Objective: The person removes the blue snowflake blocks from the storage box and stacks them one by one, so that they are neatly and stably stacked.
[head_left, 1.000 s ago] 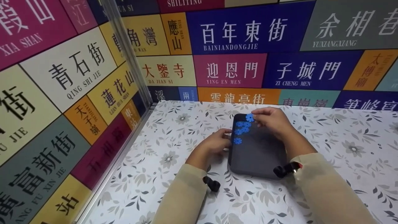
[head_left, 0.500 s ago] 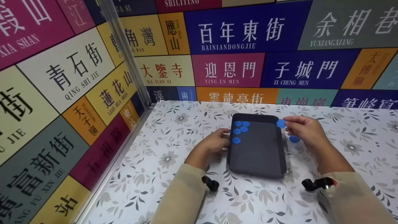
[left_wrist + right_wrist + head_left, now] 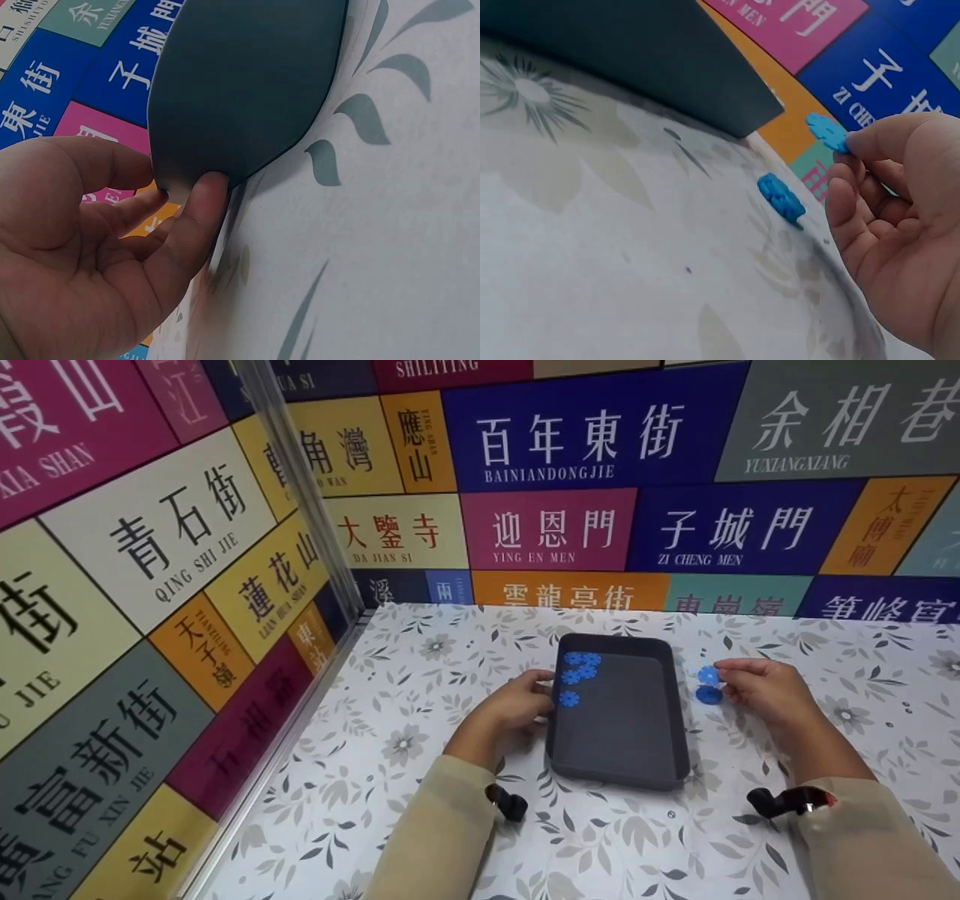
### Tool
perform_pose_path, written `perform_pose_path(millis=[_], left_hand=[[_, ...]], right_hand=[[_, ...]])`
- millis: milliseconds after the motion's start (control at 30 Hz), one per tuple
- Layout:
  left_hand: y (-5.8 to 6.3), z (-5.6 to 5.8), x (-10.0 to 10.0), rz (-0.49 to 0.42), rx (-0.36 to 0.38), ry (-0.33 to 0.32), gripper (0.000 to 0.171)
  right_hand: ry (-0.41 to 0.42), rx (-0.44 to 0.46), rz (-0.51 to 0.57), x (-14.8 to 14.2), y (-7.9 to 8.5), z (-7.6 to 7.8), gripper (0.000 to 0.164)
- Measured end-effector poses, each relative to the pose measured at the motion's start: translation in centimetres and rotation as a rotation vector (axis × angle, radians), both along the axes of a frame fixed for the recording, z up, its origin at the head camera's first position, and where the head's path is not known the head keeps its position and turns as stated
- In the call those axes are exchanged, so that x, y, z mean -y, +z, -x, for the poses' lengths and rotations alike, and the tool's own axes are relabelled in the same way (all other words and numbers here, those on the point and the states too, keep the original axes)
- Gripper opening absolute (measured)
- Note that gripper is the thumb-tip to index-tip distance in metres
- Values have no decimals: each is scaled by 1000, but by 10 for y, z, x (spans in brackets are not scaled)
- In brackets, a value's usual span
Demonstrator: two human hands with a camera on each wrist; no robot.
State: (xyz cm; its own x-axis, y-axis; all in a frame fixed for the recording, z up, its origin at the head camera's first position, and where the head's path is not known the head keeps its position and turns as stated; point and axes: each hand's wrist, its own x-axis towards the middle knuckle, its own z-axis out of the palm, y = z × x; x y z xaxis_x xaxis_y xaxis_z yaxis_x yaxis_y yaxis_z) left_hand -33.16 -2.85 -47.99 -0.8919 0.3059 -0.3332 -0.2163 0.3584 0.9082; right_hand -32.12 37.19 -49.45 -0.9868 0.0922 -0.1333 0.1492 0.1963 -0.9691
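A dark grey rectangular tray (image 3: 622, 727) lies on the table, with several blue flower-shaped plastic discs (image 3: 569, 699) near its far left corner. My left hand (image 3: 519, 703) holds the tray's left side; in the left wrist view, thumb and fingers of that hand (image 3: 97, 247) meet the tray's wall (image 3: 240, 90). To the right of the tray, my right hand (image 3: 769, 690) pinches one blue disc (image 3: 707, 673) between thumb and fingertips. Just below it, a small stack of blue discs (image 3: 708, 695) stands on the table, seen sideways as a stack (image 3: 780, 197) in the right wrist view.
The table (image 3: 750, 840) wears a white cloth printed with grey flowers and leaves. A wall of coloured sign panels (image 3: 547, 529) rises at its back edge, and another panelled wall (image 3: 169, 540) stands along the left.
My right hand has carried the disc from over the tray's far side rightward, past the rim, down close over the stack. My left hand and the discs in the tray have stayed put.
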Motion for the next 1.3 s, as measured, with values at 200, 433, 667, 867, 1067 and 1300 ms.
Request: perform_pose_path(millis=[200, 433, 667, 867, 1067, 1300], left_hand=[[0, 0, 1, -50, 4, 9, 66], [0, -1, 1, -72, 6, 11, 65], [1, -1, 0, -81, 25, 16, 65], [1, -2, -1, -81, 30, 21, 65], [1, -3, 0, -103, 22, -1, 65], [4, -3, 2, 6, -46, -60, 61]], right_hand=[[43, -11, -141, -4, -10, 1, 31], [32, -6, -247, -2, -10, 0, 42], [6, -14, -279, -2, -12, -1, 41], [-6, 21, -280, -1, -14, 1, 43], [-7, 37, -279, -2, -13, 0, 43], [-24, 38, -262, 0, -12, -2, 44]])
